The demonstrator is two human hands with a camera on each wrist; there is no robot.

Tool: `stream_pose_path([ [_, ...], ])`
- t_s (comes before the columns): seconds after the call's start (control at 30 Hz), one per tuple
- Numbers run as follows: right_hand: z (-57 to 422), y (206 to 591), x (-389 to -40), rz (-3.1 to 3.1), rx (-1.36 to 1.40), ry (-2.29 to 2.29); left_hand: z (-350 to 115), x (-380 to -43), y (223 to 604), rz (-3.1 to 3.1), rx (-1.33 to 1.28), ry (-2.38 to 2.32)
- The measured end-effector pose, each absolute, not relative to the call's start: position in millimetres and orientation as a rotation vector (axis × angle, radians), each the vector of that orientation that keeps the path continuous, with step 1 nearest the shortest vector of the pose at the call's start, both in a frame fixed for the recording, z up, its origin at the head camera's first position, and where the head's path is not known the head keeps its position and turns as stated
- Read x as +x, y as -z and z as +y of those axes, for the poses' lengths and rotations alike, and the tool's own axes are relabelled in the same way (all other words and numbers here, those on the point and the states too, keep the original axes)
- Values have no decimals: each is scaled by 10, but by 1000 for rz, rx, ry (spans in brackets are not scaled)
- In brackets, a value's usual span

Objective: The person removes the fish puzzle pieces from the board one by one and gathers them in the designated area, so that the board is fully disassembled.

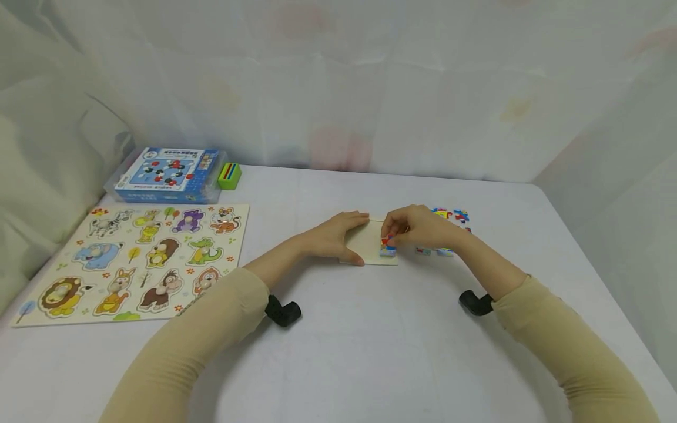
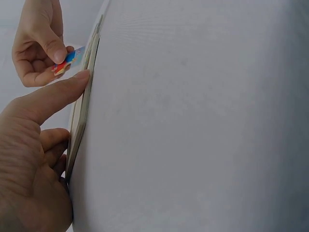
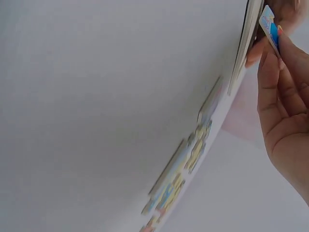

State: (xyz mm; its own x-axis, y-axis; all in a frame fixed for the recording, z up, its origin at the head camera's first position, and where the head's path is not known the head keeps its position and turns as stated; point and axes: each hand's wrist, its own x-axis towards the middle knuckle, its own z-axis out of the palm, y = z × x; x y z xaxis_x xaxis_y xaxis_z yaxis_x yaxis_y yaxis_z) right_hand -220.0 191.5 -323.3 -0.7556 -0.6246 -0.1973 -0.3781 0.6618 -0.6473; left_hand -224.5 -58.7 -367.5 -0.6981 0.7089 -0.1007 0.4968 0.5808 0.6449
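In the head view, my left hand (image 1: 333, 236) spans the left part of a small pale puzzle board (image 1: 365, 242). Its thumb rests at the near edge and its outstretched fingers at the far edge. My right hand (image 1: 418, 226) pinches a colourful puzzle piece (image 1: 388, 249) over the board's right side. The left wrist view shows this piece, red and blue, tilted between thumb and fingers, close to the board's edge (image 2: 79, 116). Several loose puzzle pieces (image 1: 459, 216) lie right of the board, partly hidden by the right hand; the right wrist view shows them lying flat (image 3: 169, 179).
A large animal peg puzzle (image 1: 132, 258) covers the table's left side. Behind it stand a blue boxed set (image 1: 164, 176) in a clear case and a small green block (image 1: 230, 176) with coloured stripes. White cloth hangs along the table's back edge.
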Motion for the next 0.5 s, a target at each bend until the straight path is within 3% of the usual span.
stream_pose_path([
  [0.5,2501,3107,-2172,2532,-624,842,-593,-2226,3656,2458,960,-859],
])
